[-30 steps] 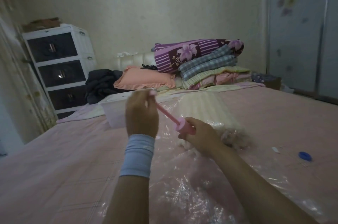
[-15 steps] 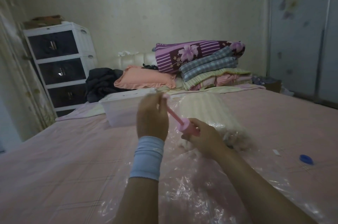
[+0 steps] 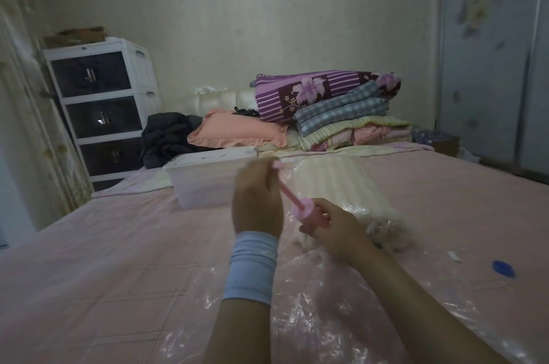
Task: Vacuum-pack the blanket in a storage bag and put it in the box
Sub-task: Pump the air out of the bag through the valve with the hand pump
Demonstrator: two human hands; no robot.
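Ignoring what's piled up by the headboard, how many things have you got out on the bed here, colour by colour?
Pink: 1, the pump
Clear plastic: 2, the storage bag and the box
Cream: 1, the blanket inside the bag
Blue: 1, the cap
White: 1, a small piece, too small to identify
Total: 6

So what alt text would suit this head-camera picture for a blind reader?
The left hand grips the plunger of a pink pump and the right hand holds its barrel, over a clear storage bag containing a blanket, on a pink bed.
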